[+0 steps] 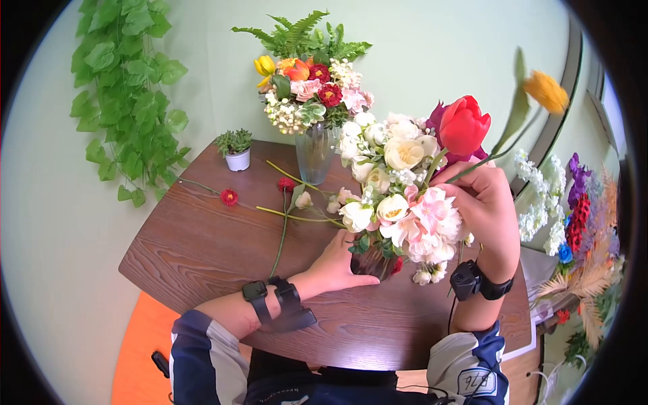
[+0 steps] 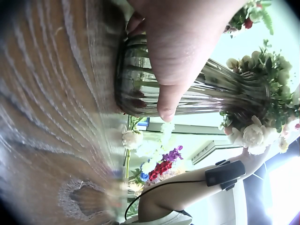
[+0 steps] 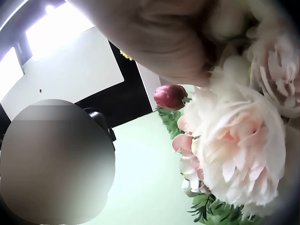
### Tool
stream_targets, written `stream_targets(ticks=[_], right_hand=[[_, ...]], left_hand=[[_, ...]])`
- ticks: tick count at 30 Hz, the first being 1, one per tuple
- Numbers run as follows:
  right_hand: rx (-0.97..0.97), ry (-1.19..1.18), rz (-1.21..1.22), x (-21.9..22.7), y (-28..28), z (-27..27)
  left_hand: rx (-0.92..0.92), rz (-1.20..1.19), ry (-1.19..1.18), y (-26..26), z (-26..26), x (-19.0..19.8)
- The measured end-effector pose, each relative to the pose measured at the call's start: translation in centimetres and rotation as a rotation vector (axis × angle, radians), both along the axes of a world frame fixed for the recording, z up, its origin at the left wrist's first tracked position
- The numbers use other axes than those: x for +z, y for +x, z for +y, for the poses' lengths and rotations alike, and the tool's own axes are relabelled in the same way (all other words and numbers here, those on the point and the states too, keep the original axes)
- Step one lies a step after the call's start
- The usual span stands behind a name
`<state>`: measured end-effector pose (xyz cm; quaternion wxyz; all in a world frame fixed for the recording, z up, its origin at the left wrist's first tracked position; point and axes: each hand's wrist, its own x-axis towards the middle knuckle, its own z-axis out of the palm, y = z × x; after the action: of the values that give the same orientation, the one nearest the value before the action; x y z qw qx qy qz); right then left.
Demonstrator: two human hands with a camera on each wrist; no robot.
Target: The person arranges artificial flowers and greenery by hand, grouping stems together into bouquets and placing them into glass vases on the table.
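Note:
My left hand point(image 1: 337, 263) grips the lower part of a ribbed glass vase point(image 2: 206, 96), its thumb laid along the near side. The vase stands upright on the table, full of white roses point(image 1: 405, 154) and pale pink peonies point(image 1: 432, 219). A red tulip point(image 1: 464, 126) rises at the bouquet's right, with dark purple petals behind it. Pinched in my right hand point(image 1: 489, 202) is the green stem of a yellow tulip point(image 1: 545, 92), which leans out to the upper right. In the right wrist view that hand is right beside a large pale peony point(image 3: 243, 145); blossoms hide the stem's lower end.
A second glass vase point(image 1: 314, 156) with a mixed bouquet stands at the back, near a small potted plant point(image 1: 237, 158). Loose red flowers point(image 1: 229, 197) and stems lie on the wooden table point(image 1: 202, 236). More flowers point(image 1: 577, 223) stand at the right; ivy point(image 1: 135, 101) hangs on the wall.

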<state>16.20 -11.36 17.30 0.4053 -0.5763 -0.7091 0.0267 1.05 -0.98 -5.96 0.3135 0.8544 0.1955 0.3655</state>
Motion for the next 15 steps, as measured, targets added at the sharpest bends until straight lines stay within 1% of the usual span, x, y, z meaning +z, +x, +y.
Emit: stream_targets(ticks=[1,2,3,4,8,10,13,14,15], right_hand=[[-0.001,0.001,0.003,-0.1,-0.1,0.1],[0.003,0.05,-0.051,-0.4,-0.1,0.3],[0.008,0.099,-0.106,-0.6,-0.1,0.6],[0.008,0.101,-0.106,-0.8,-0.1,0.8],[0.001,0.09,-0.005,-0.7,-1.0,0.9],[-0.007,0.063,0.038,-0.4,-1.2,0.5],[0.085,0.224,0.476,0.0,-1.5,-0.3],[0.142,0.343,0.475,0.0,-1.6,-0.2],[0.198,0.463,0.473,-0.1,-1.8,-0.2]], left_hand=[[-0.013,0.001,-0.008,-0.1,-0.1,0.3],[-0.014,0.003,-0.006,-0.2,0.0,0.6],[-0.033,0.094,0.005,-0.3,0.1,0.9],[-0.051,0.185,0.015,-0.4,0.1,1.1],[-0.041,0.133,0.056,-0.5,0.0,1.3],[-0.037,0.167,-0.008,-0.5,0.0,1.2],[-0.018,0.212,-0.052,-0.6,-0.1,1.2],[-0.018,0.213,-0.055,-0.5,-0.1,1.0],[-0.012,0.092,-0.012,-0.2,0.0,0.5]])
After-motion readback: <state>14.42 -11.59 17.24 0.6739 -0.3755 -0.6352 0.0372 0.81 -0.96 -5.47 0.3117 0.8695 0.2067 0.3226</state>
